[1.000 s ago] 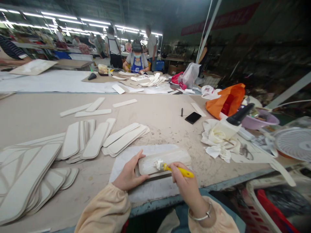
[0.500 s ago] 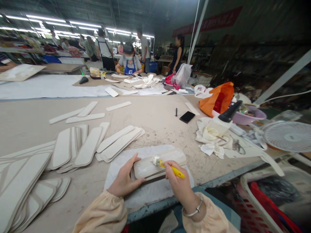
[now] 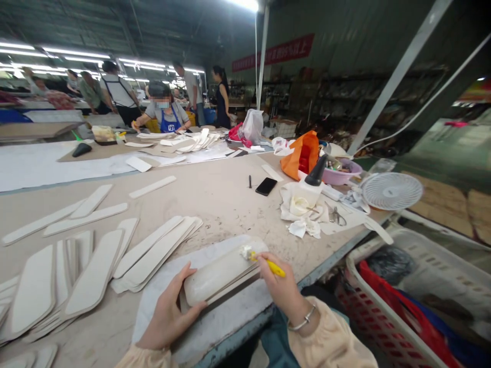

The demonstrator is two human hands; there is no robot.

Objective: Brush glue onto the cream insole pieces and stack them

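Note:
My right hand (image 3: 282, 283) grips a small brush (image 3: 274, 267) by its yellow handle. The brush's head, thick with white paste, rests on a long, round-cornered white panel (image 3: 218, 276). That panel's upper face looks wet and shiny, and at least one more piece shows beneath it. At the panel's left end, my left hand (image 3: 172, 306) holds it between thumb and fingers. Under the panel lies a white sheet (image 3: 153, 286) on the table. Just beyond my left hand is a fanned stack of similar white panels (image 3: 157, 253).
More panels (image 3: 34, 286) lie in piles on the left. A phone (image 3: 266, 186), a white bottle with a black nozzle (image 3: 309, 191), scissors (image 3: 336, 217) and a fan (image 3: 393, 190) are to the right. Below the table edge stands a basket (image 3: 378, 317). Across the table a co-worker (image 3: 169, 115) sits.
The whole view has swung to the right. The brush head has stayed on the panel near its far end, and both hands keep their holds. The panel's face looks more evenly coated.

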